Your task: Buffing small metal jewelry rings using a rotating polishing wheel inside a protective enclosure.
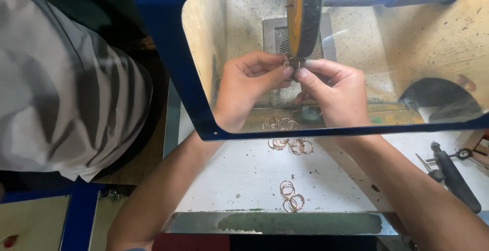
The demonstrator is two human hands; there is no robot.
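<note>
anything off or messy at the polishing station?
Nothing damaged. Both hands, left hand and right hand, pinch a small ring against the polishing wheel behind the clear guard. Loose rings lie scattered in clumps on the white bench, and a green smear marks its front edge.

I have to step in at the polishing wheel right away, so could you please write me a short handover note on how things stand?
Left hand and right hand are behind the clear guard, together pinching a small metal ring against the lower edge of the buffing wheel.
One batch of rings lies on the white bench just under the guard; a smaller cluster lies nearer the front edge.
Which pile is finished cannot be told.
A dark-handled tool lies at the right.
</note>
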